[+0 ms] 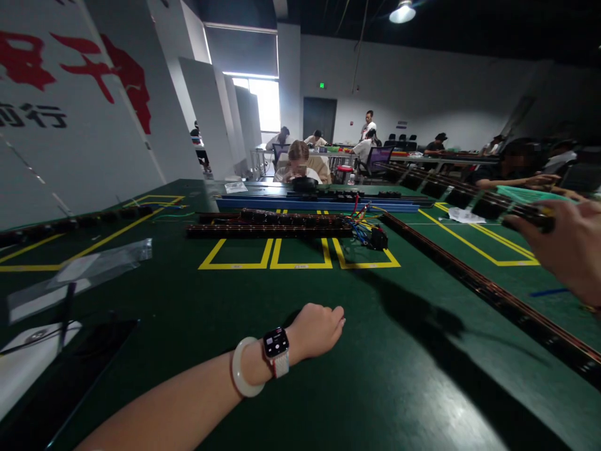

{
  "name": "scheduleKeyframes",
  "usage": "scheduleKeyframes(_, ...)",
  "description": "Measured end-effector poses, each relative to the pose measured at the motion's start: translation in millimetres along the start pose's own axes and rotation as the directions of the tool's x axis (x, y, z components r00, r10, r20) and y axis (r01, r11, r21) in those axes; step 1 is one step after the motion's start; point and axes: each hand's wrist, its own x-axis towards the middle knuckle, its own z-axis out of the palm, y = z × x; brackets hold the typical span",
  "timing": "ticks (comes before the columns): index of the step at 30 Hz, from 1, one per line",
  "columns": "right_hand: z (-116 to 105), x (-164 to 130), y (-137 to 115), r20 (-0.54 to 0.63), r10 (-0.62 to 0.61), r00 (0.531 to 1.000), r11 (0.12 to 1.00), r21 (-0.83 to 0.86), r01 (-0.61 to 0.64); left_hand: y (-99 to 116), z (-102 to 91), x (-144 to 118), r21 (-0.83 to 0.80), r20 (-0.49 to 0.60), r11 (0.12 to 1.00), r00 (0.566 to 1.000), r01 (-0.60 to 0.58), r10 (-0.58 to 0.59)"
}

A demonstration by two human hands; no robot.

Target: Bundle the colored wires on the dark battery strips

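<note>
My left hand point(315, 331), with a smartwatch point(276, 342) and a pale bangle point(240, 366) at the wrist, rests on the green table point(263, 297). Its fingers are curled in, and nothing shows in them. At the right edge, my right hand point(575, 247) is closed around the near end of a long black strip with copper-coloured lines point(488, 203), raised off the table. A similar long strip point(474, 282) lies slanted across the table below that hand. Ahead of my left hand lies a bundle of black strips point(272, 230), with coloured wires point(360, 228) and a black connector point(378, 238) at its right end.
Yellow tape frames point(300, 265) mark the table. Blue rails point(300, 203) lie behind the bundle. Clear plastic bags point(103, 260) and a dark flat panel point(94, 369) are on the left. A person point(299, 166) sits across the table, another point(511, 166) at right beside green mesh point(535, 193).
</note>
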Motion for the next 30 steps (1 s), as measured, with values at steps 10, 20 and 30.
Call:
scheduleKeyframes(10, -31.9, -61.4, -238.3, -0.019, -0.511, 0.859, 0.606, 0.701, 0.376, 0.6, -0.8, -0.1, 0.207, -0.036, 0.970, 0.990, -0.124, 0.134)
scheduleKeyframes(20, -49.0, -112.2, -380.9, 0.102, -0.699, 0.707, 0.480, 0.801, 0.358, 0.1, 7.8, -3.5, 0.265, -0.140, 0.832, 0.835, -0.487, 0.533)
scheduleKeyframes(30, -50.8, -102.7, -351.5, -0.089, -0.728, 0.680, 0.279, 0.867, 0.412, 3.3, 4.6, -7.6, 0.292, -0.161, 0.734, 0.725, -0.613, 0.670)
